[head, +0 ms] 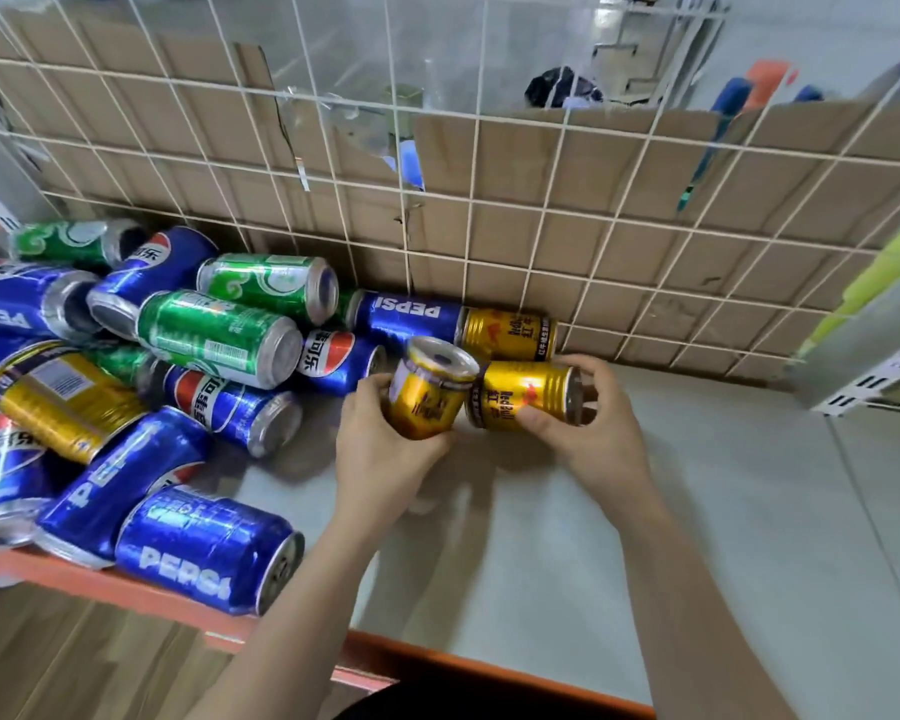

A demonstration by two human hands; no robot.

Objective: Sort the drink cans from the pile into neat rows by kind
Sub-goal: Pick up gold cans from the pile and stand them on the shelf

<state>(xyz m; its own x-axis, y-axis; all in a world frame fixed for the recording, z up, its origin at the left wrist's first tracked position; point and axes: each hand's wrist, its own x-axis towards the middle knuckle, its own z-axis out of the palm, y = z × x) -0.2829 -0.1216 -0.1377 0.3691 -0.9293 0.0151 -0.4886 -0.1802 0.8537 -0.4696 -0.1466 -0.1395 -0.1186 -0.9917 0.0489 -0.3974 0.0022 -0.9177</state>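
At centre frame, both hands grip short gold cans over the grey shelf [567, 537]. The left hand [385, 454] wraps a tilted can [427, 389], top up; the right hand [588, 428] pinches a second can [523, 394] lying on its side, the two cans touching. A third gold can [507, 335] lies at twelve o'clock, against the wire grid [489, 200]. The pile [152, 366] of blue, green and gold cans sprawls at nine o'clock.
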